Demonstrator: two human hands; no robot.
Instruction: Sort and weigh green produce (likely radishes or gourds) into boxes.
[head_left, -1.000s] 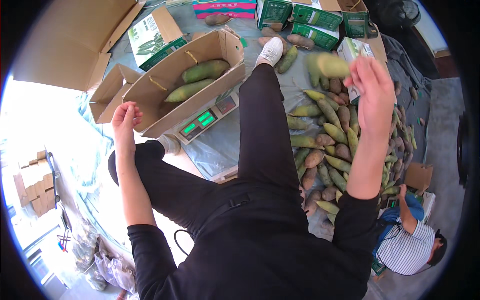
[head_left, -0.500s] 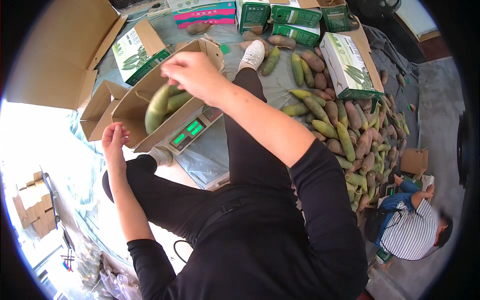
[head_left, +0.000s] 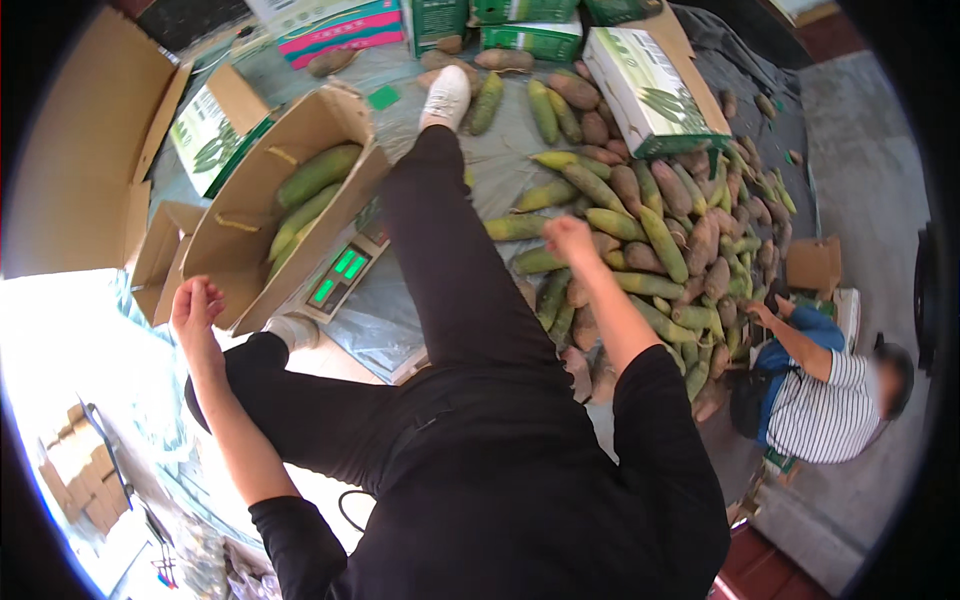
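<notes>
My left hand is held with curled fingers by the near end of an open cardboard box, nothing visible in it. Inside the box lie several green radishes. The box rests on a digital scale with a lit green display. My right hand is over the left edge of a large pile, its fingers bent closed; whatever they grip, if anything, is hidden. Beside its fingertips is a green radish. More long green radishes and brownish-red radishes surround it.
A printed white-and-green carton stands at the pile's far side. Another such carton is left of the open box, with green and pink cartons at the back. My shoe stands between box and pile. A person sits at right.
My right hand has left the box and swung right to the pile. The radish that was tilting in the box now lies with the others. My left hand stays by the box.
</notes>
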